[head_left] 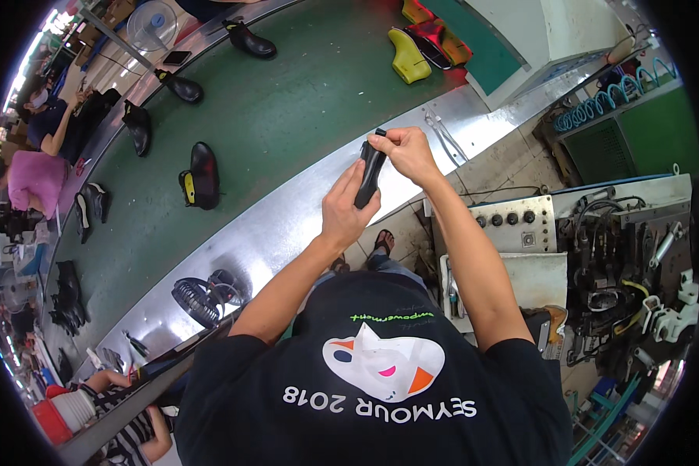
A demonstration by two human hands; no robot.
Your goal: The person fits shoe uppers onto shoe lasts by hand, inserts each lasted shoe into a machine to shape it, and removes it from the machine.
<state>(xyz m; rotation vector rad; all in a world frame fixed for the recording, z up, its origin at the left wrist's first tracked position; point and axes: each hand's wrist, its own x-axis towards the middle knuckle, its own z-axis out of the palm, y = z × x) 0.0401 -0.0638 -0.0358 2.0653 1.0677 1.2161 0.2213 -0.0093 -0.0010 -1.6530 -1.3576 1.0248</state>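
I see both hands gripping one slim black rubber piece (370, 172): left hand (346, 208) wrapped low, right hand (408, 152) pinching its top, above the green conveyor belt (287, 116).

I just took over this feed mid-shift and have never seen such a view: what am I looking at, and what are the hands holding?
This is one round fisheye picture from a camera on a worker's head, looking down, so straight edges bend. Both bare arms come up from the bottom. The left hand and right hand together hold a narrow black piece, likely a shoe part. Beyond them runs a green conveyor belt carrying black shoes and a yellow shoe form. A machine with knobs stands at right. Other people work at far left.
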